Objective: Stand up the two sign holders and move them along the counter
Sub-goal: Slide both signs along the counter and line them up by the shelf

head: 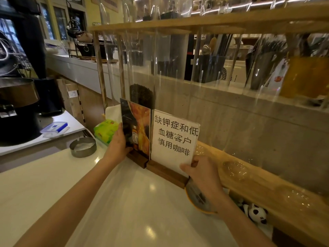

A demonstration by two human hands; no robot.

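Two acrylic sign holders on dark wooden bases stand upright side by side on the white counter (pixel 124 202). The left sign holder (pixel 140 125) carries a dark and orange advert with a bottle. My left hand (pixel 118 145) grips its left edge low down. The right sign holder (pixel 175 139) shows a white sheet with black Chinese characters. My right hand (pixel 199 173) pinches its lower right corner, just above the base. The two bases touch at an angle.
A round metal ashtray (pixel 82 146) and a green tissue pack (pixel 106 131) sit left of the signs. Tall clear tubes in a wooden rack (pixel 249 177) rise right behind. A yellow dish (pixel 197 198) and a panda toy (pixel 254 213) lie to the right.
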